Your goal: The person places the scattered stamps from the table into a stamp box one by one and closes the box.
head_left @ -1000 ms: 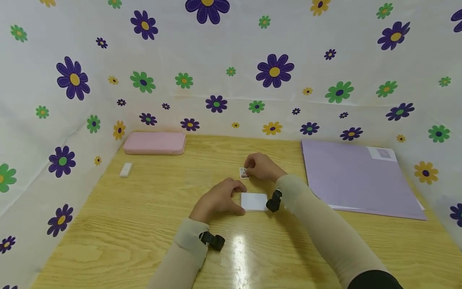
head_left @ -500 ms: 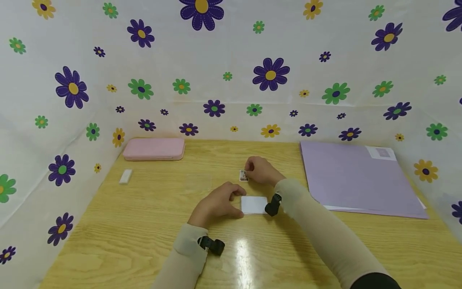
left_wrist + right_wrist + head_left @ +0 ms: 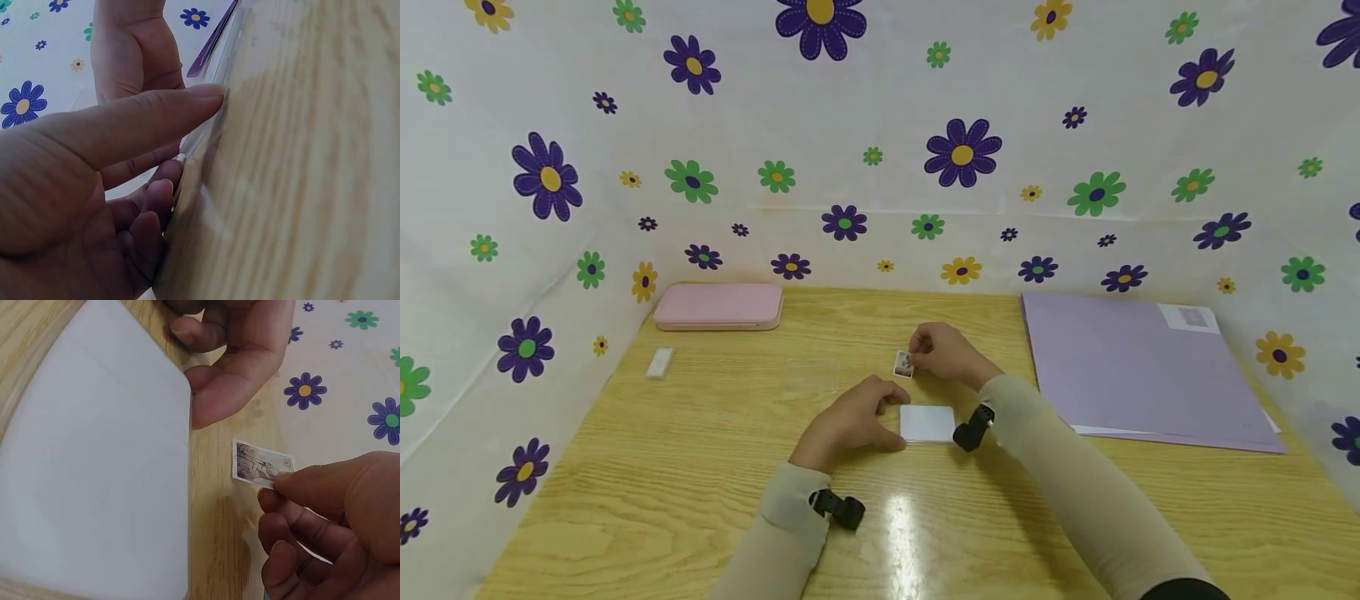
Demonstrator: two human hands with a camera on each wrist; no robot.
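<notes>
My right hand [image 3: 951, 352] pinches a postage stamp [image 3: 257, 464] between thumb and index finger. The stamp has perforated white edges and a brownish picture, and its near corner is hidden under the thumb. In the head view the stamp [image 3: 903, 364] shows just beyond a flat white card [image 3: 927, 424] with a clear rim, lying on the table. My left hand [image 3: 855, 414] holds this card at its left side, index finger at the far corner and thumb at the near one. From the left wrist, the thumb [image 3: 187, 103] reaches to the card's thin edge.
A faint clear plastic sheet [image 3: 810, 376] lies left of the stamp. Further left are a white eraser-like block [image 3: 660, 363] and a pink case [image 3: 718, 307]. A large purple folder [image 3: 1138, 375] covers the right side of the table, against the flowered cloth backdrop [image 3: 880, 125].
The stamp has shifted slightly left and turned a little in my right fingers, so more of its picture shows. My left hand stays at the white card.
</notes>
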